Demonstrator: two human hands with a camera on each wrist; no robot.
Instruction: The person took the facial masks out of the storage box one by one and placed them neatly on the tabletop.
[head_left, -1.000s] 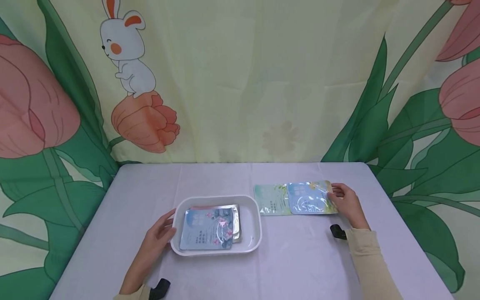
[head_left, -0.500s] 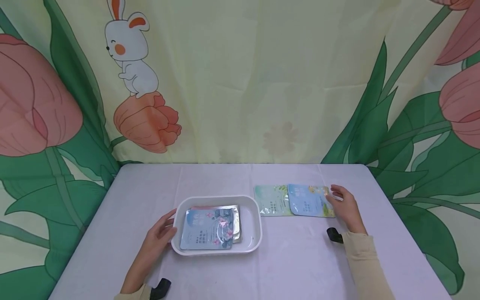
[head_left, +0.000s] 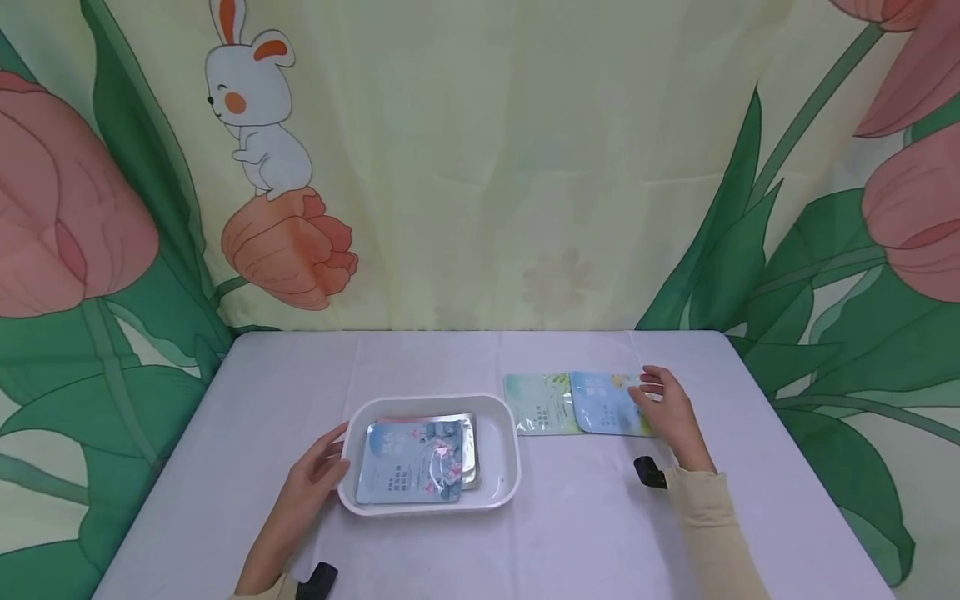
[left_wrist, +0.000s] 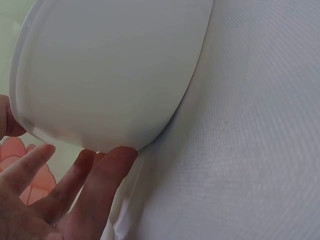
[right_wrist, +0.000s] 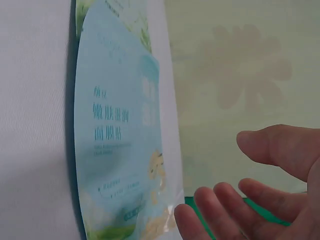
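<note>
Right of centre, your right hand [head_left: 670, 414] hovers, fingers released, near the glossy, yellow-and-green-printed blue packet [head_left: 602, 404]; lower left, your left hand's [head_left: 309, 482] relaxed fingers touch the white tray [head_left: 497, 454].

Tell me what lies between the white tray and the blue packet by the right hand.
A pale green packet, partly covered by the blue packet, as the head view shows.

It looks like a staged filming corner, whether home or studio I can't tell: my table [head_left: 577, 525] is white-clothed, a curtain [head_left: 465, 167] printed with rabbit [head_left: 258, 92] and tulips [head_left: 67, 192] behind, black cameras [head_left: 649, 472] by my sleeves [head_left: 708, 521].
</note>
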